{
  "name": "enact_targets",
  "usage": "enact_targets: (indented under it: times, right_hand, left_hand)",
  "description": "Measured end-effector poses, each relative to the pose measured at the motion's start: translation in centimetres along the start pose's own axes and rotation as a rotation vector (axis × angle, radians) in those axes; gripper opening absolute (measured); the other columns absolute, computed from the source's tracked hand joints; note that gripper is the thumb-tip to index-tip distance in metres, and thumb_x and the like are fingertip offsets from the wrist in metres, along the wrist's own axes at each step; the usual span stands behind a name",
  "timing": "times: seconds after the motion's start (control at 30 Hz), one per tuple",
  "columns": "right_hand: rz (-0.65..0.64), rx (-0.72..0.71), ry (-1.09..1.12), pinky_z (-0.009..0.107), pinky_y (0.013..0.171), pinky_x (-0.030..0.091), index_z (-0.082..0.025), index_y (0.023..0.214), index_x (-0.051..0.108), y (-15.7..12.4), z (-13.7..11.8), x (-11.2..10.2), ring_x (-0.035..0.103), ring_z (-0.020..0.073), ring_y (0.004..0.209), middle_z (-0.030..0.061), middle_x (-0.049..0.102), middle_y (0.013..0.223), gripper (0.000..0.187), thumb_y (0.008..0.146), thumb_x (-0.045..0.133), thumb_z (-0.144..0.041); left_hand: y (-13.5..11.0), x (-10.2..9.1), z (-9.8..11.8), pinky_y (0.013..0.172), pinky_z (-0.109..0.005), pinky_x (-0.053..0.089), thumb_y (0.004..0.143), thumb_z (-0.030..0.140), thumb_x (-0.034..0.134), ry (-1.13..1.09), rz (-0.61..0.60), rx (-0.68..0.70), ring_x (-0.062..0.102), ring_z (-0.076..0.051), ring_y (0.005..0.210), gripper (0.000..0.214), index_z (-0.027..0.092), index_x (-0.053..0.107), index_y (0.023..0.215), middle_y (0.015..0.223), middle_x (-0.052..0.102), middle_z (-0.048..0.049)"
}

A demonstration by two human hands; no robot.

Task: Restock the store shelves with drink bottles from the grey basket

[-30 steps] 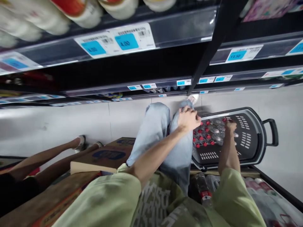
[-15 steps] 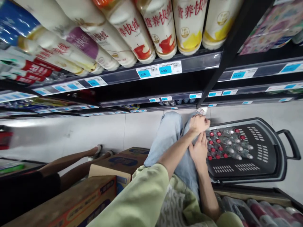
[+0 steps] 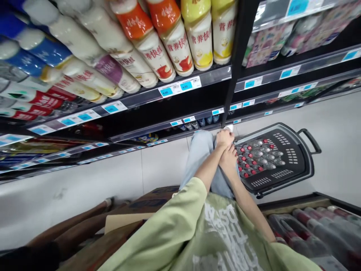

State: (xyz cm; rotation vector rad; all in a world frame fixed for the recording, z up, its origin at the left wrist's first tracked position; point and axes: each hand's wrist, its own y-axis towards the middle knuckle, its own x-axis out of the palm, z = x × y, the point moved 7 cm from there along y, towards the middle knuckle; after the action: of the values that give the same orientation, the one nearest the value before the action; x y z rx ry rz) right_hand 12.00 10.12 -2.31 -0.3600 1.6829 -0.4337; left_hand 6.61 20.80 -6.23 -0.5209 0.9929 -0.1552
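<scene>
My left hand (image 3: pixel 225 137) rests over my bent knee in pale blue jeans (image 3: pixel 199 154), its fingers curled in; I see nothing held in it. Just below it my right hand (image 3: pixel 229 158) lies on the leg with its fingers stretched out, touching or nearly touching the left. A black shopping basket (image 3: pixel 301 177) with a pull handle (image 3: pixel 311 141) stands on the floor to the right of my hands. Inside are clear bottles with red caps (image 3: pixel 255 160), packed close together. Neither hand is on the basket.
Shelves ahead carry white drink bottles (image 3: pixel 177 49) above price labels (image 3: pixel 180 87). Cardboard boxes (image 3: pixel 152 201) stand at my left, with another person's legs (image 3: pixel 81 222) beyond. Wrapped bottle packs (image 3: pixel 313 229) sit in a rack at the lower right.
The view has shifted, so the basket and my hands appear further left. My hands stay on the knee, and the right hand's fingers now show more spread.
</scene>
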Motion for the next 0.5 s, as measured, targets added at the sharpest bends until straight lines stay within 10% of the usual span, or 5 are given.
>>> enact_targets:
  times: [0.5]
  right_hand:
    - [-0.042, 0.125, 0.104, 0.065, 0.096, 0.062, 0.005, 0.170, 0.031, 2.3, -0.8, 0.8, 0.061, 0.0488, 0.132, 0.0420, 0.052, 0.147, 0.097, 0.097, 0.071, -0.045]
  left_hand:
    - [-1.1, -0.8, -1.7, 0.113, -0.032, 0.054, 0.108, 0.023, 0.051, 0.077, -0.110, 0.223, 0.071, -0.025, 0.131, 0.040, 0.021, 0.085, 0.128, 0.140, 0.080, -0.0114]
